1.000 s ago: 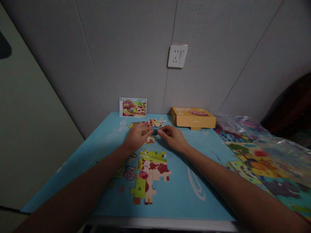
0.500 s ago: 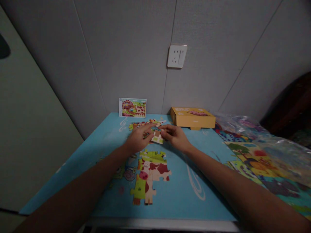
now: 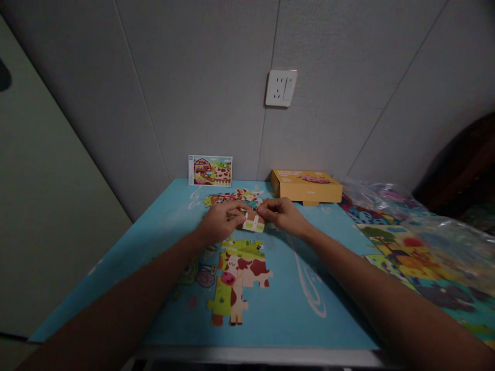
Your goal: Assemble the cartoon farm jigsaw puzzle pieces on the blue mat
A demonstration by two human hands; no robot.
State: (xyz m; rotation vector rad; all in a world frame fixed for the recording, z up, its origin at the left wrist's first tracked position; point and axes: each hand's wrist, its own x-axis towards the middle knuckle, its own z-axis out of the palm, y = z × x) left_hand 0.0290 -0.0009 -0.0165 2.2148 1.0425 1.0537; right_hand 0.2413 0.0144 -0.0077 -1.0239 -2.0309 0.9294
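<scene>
Between my two hands a puzzle piece [image 3: 254, 221] with a white fence on brown and green is held up off the table. My left hand [image 3: 221, 220] pinches its left edge between thumb and fingers. On the opposite side, my right hand [image 3: 281, 214] grips its upper right edge. Nearer to me lies a joined puzzle section [image 3: 240, 273] showing a cow on green grass. Beyond my hands sits a pile of loose puzzle pieces [image 3: 237, 196], partly covered by my fingers.
A picture card [image 3: 211, 170] of a farm leans on the wall at the back. Right of it stands a yellow box [image 3: 307, 186]. Colourful printed sheets [image 3: 410, 252] under clear plastic lie along the right side of the blue table [image 3: 328, 330].
The fence piece has turned in my hands, so its fence now faces me more squarely. My right-hand fingers have drawn in closer on its edge.
</scene>
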